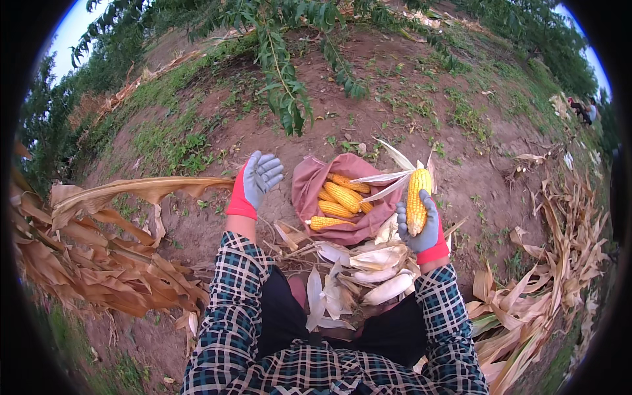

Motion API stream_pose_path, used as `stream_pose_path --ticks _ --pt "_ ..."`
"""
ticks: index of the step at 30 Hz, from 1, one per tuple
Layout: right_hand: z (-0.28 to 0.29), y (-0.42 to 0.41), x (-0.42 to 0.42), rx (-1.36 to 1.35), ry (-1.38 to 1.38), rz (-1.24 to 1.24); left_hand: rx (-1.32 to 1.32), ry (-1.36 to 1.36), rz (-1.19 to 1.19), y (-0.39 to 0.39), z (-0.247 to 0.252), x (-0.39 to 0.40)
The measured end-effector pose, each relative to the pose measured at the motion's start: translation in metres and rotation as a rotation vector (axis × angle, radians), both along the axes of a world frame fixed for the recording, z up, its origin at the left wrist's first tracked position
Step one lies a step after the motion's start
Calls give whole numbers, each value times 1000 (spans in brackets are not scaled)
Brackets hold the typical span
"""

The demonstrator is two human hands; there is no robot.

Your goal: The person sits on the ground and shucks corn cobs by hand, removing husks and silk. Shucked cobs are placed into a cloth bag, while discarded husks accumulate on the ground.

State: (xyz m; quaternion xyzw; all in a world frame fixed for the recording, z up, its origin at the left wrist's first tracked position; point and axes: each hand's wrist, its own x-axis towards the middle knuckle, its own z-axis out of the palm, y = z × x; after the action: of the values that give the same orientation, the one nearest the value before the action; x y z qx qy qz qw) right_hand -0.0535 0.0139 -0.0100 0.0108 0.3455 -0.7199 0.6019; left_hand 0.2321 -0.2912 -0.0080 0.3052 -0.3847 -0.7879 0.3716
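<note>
My right hand [423, 232], in a grey-palmed glove with a red cuff, holds a yellow ear of corn [418, 197]. Pale husk leaves [395, 180] are peeled back but still hang from its upper end, reaching over the sack. Between my hands stands a reddish woven sack [308, 185] with its mouth spread, and several bare ears of corn [343, 197] lie inside. To the left of the sack, my left hand [261, 175] is raised with nothing in it, its gloved palm showing and fingers apart. Stripped husks [380, 269] are heaped between the sack and my legs.
Dry corn stalks with brown leaves [123, 256] lie at my left, and more [533, 311] at my right. A leafy green branch [281, 74] hangs over the soil ahead. Farther off at the right edge, a person [587, 111] is near pale husks.
</note>
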Motion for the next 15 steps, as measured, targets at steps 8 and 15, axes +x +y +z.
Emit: stream_pose_path --ticks 8,15 --pt "-2 -14 34 85 186 40 -147 -265 -513 92 15 -83" --pt "-10 -18 57 182 655 116 64 -252 -809 110 -4 -98"
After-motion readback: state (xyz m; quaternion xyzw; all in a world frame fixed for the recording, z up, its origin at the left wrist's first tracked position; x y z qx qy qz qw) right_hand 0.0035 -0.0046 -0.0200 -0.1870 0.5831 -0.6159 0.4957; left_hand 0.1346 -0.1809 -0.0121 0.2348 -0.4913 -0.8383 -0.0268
